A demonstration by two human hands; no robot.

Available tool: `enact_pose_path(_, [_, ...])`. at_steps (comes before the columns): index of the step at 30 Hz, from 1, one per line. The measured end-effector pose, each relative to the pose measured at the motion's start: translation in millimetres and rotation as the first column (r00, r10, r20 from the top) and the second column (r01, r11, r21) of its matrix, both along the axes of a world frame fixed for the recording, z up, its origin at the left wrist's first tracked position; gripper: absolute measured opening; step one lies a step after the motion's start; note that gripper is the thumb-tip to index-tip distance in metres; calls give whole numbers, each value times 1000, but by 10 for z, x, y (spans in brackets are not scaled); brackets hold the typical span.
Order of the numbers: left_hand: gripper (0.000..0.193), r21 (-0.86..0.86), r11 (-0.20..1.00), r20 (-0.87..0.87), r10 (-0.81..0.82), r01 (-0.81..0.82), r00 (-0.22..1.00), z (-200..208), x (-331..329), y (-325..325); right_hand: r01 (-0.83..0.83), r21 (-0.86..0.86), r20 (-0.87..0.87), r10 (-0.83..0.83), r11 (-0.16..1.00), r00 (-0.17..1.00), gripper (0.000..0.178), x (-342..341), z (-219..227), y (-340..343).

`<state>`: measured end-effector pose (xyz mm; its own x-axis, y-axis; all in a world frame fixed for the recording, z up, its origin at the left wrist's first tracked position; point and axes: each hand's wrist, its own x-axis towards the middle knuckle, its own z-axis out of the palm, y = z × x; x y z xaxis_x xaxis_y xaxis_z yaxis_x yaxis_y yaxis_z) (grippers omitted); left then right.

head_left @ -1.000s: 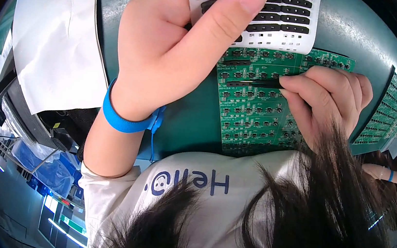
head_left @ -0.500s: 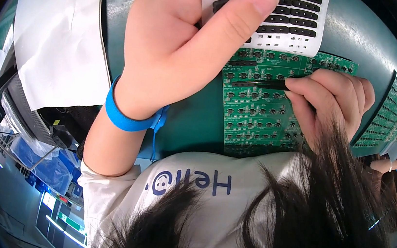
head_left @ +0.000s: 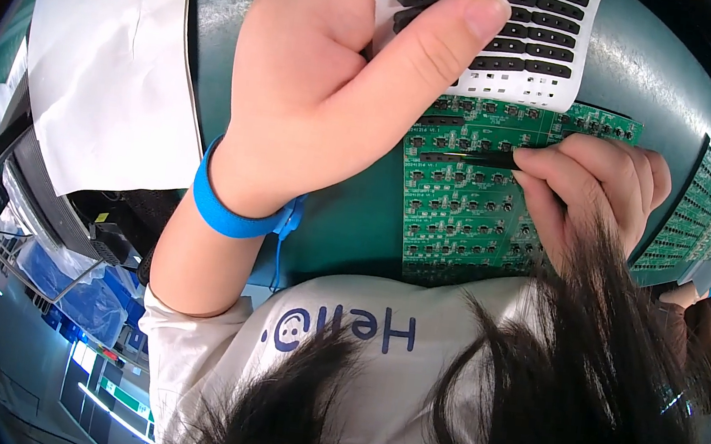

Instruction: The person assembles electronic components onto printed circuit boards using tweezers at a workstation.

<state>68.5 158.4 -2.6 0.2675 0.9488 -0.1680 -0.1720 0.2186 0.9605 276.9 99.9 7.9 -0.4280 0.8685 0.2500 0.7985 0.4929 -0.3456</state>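
With the left hand (head_left: pixel 325 104) pinching the sheet (head_left: pixel 519 97), the right hand (head_left: pixel 593 175), pinching tweezers (head_left: pixel 496 160), should ideally steady their tip over the board (head_left: pixel 462 210) beneath its grip.

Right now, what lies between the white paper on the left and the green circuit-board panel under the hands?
In the head view, the left hand, its blue wristband and some teal tabletop.

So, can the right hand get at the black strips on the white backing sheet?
Probably yes: the left hand leaves the rightmost black strips uncovered, though the right hand grips a slim dark tool.
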Motion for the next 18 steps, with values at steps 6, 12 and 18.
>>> enact_pose_path(6, [24, 3, 1000, -59, -28, 29, 998, -85, -55, -14, -36, -53, -8, 36, 998, 999, 31, 6, -16, 5])
enact_pose_path(12, [21, 195, 979, -247, 112, -64, 962, -158, -188, -99, -40, -39, -23, 39, 998, 999, 33, 4, 46, 16])
enact_pose_path(18, [21, 198, 978, -244, 120, -71, 962, -168, -178, -100, -40, -62, -32, 38, 997, 999, 34, 39, 64, 29])
